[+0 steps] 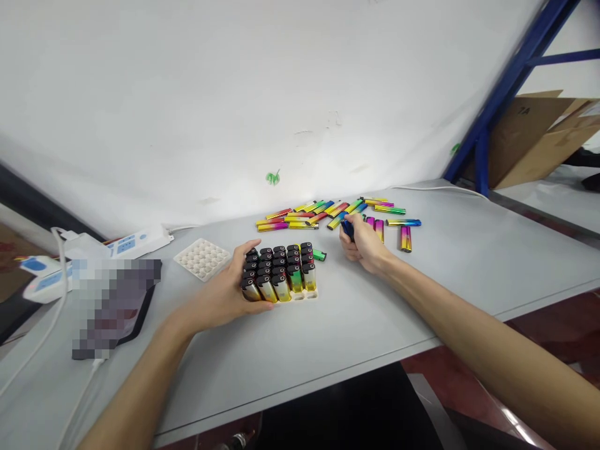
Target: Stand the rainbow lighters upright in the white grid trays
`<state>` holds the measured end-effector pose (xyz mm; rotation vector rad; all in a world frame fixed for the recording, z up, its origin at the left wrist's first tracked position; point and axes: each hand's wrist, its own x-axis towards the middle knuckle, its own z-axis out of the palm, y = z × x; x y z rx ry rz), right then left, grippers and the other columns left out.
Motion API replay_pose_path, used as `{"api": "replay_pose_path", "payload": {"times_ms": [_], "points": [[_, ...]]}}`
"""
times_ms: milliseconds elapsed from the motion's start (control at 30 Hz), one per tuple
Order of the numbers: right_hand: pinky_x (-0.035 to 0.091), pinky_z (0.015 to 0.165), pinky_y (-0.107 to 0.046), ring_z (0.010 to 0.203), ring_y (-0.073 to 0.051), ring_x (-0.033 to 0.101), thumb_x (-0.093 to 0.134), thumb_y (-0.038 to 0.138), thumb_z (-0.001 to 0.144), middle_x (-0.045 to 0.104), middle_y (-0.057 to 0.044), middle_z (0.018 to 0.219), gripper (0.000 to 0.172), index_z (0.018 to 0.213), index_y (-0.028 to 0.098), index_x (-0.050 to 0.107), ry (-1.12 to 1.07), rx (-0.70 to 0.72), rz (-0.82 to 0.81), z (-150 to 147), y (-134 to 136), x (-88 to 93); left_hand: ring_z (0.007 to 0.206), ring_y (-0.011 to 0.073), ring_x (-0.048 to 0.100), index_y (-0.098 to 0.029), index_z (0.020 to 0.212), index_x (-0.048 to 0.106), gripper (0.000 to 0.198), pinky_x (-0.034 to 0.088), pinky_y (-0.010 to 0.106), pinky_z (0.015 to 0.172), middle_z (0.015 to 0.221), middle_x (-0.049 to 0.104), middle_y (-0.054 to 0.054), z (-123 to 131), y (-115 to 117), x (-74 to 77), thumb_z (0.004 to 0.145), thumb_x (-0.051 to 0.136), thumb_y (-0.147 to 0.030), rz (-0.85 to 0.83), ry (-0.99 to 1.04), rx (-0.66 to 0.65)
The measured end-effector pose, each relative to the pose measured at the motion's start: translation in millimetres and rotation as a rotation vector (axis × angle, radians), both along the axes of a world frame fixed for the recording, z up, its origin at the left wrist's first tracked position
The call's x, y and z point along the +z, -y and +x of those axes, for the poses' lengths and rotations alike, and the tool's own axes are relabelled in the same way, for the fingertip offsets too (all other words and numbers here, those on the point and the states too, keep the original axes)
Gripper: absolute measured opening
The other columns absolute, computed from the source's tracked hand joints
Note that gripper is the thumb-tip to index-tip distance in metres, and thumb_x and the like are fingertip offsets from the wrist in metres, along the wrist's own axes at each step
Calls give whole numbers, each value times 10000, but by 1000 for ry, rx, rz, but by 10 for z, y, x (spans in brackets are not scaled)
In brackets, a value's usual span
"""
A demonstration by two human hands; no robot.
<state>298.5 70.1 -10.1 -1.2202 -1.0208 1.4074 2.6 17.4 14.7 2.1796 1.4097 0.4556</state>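
My left hand (225,290) is wrapped around the left side of a white holder (313,295) with its thumb at the front. Rows of upright lighters (281,287) with black tops and shiny yellow, silver and green bodies stand in this holder. Two bare holes show at its front right corner. To the right, my right hand (364,245) is closed around a dark blue lighter (347,229), mostly hidden by the fingers. A green lighter (320,255) lies just behind the holder's right side. Several loose metallic lighters (300,217) lie scattered beyond both hands.
A second white holder (202,259) with round pockets lies at left. Near it are a phone-like dark object (135,312), blurred out, and white power strips (135,242) with cables. A wall backs the grey table (356,325); cardboard boxes (539,137) stand behind a blue frame (482,150).
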Motion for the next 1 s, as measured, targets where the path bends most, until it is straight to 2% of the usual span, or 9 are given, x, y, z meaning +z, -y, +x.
{"api": "replay_pose_path", "payload": {"times_ms": [133,300,533,667,733,800,900,1000], "points": [[107,391,-234,400,-72,105,348,480,951,190,71,450,482,544,224,322,-10,-34,-14,-9,20,40,1206,326,600,-317,1539,95,1105,501,449,1009,1403,523,107,-3,3,28,694,790,-469,-27,-12,39],[115,390,-228,397,-65,131,402,621,932,208,75,461,556,553,220,341,3,-64,-13,-25,18,43,1267,322,558,-353,1529,70,1092,481,457,1048,1458,470,88,1,-1,9,707,780,-467,-40,4,41],[88,392,-234,387,-65,103,359,481,949,186,75,443,494,530,222,321,16,-28,-39,-31,1,1,1286,333,543,-349,1528,86,1109,462,465,1078,1465,462,89,-7,-8,-22,686,800,-459,-18,4,39],[110,398,-237,393,-71,124,373,515,947,195,75,454,500,544,219,355,44,-53,-20,-40,7,-17,1301,332,538,-341,1531,95,1106,450,468,1090,1484,451,90,-8,-8,-38,687,799,-459,-7,-1,43],[158,405,-239,399,-78,185,387,563,945,254,66,475,508,586,208,443,84,-54,43,-45,9,-29,1313,331,531,-340,1533,96,1104,447,470,1093,1502,440,89,-9,-9,-46,689,795,-467,3,-6,44],[260,437,-244,437,-94,311,400,582,945,376,39,537,489,684,197,550,116,-27,142,-43,18,-30,1310,329,536,-341,1534,94,1111,453,468,1088,1507,441,88,-9,-9,-49,683,798,-468,8,-11,46],[407,602,-271,631,-131,506,481,571,929,554,-13,722,431,793,189,628,181,67,287,-10,55,23,1296,321,551,-334,1535,85,1117,457,466,1079,1497,457,96,0,-5,-45,686,801,-455,14,-26,48],[396,679,-283,724,-137,506,647,540,855,589,-12,796,357,794,188,656,336,175,372,64,115,135,1311,325,540,-318,1536,97,1117,442,470,1090,1489,468,103,25,0,-46,685,806,-466,42,-39,49]]}}
